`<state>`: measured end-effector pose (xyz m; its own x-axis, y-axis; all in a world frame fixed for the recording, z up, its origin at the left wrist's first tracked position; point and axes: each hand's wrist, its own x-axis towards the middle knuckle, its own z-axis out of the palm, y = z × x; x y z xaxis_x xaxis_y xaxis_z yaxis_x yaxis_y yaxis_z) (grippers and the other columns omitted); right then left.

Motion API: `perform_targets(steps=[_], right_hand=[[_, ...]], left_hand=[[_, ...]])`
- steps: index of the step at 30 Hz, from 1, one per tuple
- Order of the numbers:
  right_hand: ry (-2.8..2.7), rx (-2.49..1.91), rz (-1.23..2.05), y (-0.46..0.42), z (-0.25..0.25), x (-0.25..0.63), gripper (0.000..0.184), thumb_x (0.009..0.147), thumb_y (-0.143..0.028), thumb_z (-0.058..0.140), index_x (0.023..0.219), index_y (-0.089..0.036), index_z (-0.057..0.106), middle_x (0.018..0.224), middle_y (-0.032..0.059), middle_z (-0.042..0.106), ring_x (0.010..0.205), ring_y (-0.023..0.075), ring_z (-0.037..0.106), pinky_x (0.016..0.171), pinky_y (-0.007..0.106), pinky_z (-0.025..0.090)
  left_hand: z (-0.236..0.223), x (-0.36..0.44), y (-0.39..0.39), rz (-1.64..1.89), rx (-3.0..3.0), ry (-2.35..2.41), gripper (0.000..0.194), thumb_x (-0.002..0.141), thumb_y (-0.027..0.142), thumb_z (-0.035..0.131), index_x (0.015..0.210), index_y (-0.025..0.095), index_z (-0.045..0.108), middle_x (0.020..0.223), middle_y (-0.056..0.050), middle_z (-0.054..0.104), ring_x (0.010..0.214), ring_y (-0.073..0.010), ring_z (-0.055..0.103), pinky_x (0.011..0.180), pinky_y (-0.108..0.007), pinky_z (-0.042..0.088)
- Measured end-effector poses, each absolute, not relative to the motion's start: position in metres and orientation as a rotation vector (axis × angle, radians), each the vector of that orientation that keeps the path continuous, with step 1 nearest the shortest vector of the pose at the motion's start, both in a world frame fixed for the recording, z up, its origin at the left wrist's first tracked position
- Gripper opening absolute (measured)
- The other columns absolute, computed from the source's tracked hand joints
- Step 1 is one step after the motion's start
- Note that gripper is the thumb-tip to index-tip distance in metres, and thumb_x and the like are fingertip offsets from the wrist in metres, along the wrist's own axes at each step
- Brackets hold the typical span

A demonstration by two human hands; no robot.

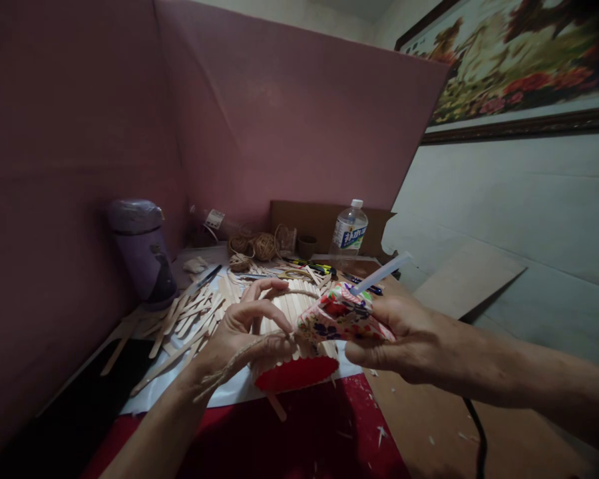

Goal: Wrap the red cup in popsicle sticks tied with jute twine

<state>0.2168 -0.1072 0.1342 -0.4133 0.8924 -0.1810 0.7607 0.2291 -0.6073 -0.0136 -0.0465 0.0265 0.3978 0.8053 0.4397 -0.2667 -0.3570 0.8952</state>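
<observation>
A round container of wooden craft sticks [282, 309] lies on its side in front of me, its red end [297, 374] turned toward me. My left hand [254, 326] is closed at its side, the fingers pinching a length of twine [232, 362] against the sticks. Another band of twine circles the container farther back. In my right hand [387, 332] is a glue gun [337, 313] covered in floral cloth, a translucent glue stick [382, 273] jutting from its back. The gun's nozzle is hidden close to my left fingertips.
Loose craft sticks [190, 316] are strewn at left, beside a purple tumbler [144, 253]. Balls of twine [264, 246], a yellow utility knife [312, 267] and a plastic bottle [350, 229] stand or lie behind. A black cord [476, 432] hangs at lower right.
</observation>
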Motion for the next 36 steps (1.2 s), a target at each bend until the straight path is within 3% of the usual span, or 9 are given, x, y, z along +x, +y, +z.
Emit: perform_targets(steps=[22,36], right_hand=[[-2.247,-1.657,1.053,-0.106,0.139,0.23,0.052,0.081,-0.067,0.056,0.103,-0.02,0.063,0.072,0.0002,0.052,0.059,0.0116,0.044,0.05,0.021,0.037],[-2.244,-1.624,1.059,-0.109,0.139,0.235,0.05,0.079,-0.068,0.057,0.087,-0.019,0.059,0.062,-0.0027,0.043,0.053,0.0098,0.039,0.045,0.021,0.033]], left_hand=[[0.025,-0.016,-0.044,1.23,1.632,0.53,0.013,0.061,0.03,0.086,0.07,0.026,0.076,0.13,-0.005,0.05,0.134,-0.0313,0.033,0.113,-0.043,0.026],[0.022,-0.02,-0.044,1.211,1.643,0.553,0.01,0.066,0.028,0.083,0.072,0.025,0.076,0.135,-0.005,0.047,0.134,-0.034,0.033,0.109,-0.044,0.028]])
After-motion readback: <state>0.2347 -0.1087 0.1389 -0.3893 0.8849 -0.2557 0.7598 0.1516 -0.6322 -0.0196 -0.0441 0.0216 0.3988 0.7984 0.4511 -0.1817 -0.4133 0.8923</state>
